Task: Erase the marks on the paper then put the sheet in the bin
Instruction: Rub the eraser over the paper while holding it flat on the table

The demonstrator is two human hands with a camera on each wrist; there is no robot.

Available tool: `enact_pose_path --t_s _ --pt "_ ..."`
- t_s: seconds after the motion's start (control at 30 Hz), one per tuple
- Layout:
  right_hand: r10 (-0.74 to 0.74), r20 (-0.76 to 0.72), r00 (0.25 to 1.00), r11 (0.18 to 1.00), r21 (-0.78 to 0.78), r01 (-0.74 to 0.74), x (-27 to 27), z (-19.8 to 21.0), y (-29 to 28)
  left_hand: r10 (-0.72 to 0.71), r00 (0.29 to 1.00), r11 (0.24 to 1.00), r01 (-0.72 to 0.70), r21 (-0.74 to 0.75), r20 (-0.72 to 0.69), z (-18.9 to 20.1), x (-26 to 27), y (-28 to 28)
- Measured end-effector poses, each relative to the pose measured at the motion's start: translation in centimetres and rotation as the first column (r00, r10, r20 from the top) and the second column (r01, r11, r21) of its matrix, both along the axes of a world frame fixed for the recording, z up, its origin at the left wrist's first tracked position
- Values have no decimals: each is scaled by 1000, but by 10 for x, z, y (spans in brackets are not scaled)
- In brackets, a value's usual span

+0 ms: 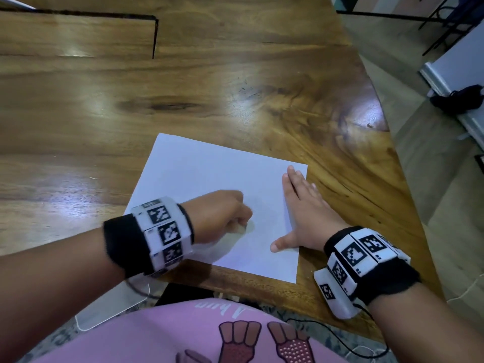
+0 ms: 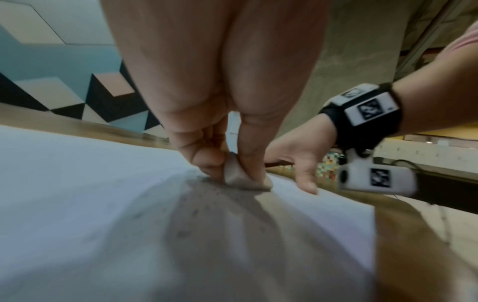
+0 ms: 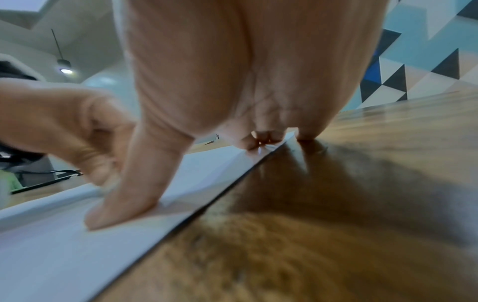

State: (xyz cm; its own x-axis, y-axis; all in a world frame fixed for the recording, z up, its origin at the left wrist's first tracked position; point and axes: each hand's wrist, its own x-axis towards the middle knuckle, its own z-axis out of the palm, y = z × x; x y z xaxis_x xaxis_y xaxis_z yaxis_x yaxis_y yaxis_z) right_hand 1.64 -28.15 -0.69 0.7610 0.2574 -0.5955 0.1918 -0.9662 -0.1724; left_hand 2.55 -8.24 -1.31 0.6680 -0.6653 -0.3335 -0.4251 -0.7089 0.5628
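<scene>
Possibly unmarked sheet (image 1: 209,179), no legible writing

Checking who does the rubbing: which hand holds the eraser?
The left hand: its fingers pinch the eraser against the paper. The right hand lies flat, pressing the sheet's edge.

Glossy, grained wood worktop (image 1: 235,82), smooth matt white paper sheet (image 1: 209,174), dull rubbery eraser (image 2: 240,175), black cloth wristbands (image 1: 125,244)
</scene>
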Motion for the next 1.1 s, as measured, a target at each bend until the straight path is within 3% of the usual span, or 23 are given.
enact_pose_path --t_s 0.13,0.33,0.47,0.63,0.87,1.03,1.1 --pt "-4 0 1000 1000 14 4 -1 0 0 -95 991 993 101 65 -90 2 -5 19" --pt "5 7 1000 1000 0 -5 0 -1 1 127 990 992 -126 -17 53 13 39 -26" --pt "-3 4 1000 1000 14 2 0 -1 0 50 997 999 -50 8 52 6 29 -22" --pt "-2 1 1000 1000 26 2 -1 1 -1 -103 990 989 113 94 -100 4 -2 14" --pt "7 5 1000 1000 21 -7 -1 -1 -1 77 995 997 -77 -9 65 3 26 -9" --pt "7 3 1000 1000 25 -7 0 -1 -2 -104 991 991 110 72 -83 1 -6 8" --pt "9 3 1000 1000 24 -9 0 -1 -1 -108 993 992 111 57 -51 3 -3 0"
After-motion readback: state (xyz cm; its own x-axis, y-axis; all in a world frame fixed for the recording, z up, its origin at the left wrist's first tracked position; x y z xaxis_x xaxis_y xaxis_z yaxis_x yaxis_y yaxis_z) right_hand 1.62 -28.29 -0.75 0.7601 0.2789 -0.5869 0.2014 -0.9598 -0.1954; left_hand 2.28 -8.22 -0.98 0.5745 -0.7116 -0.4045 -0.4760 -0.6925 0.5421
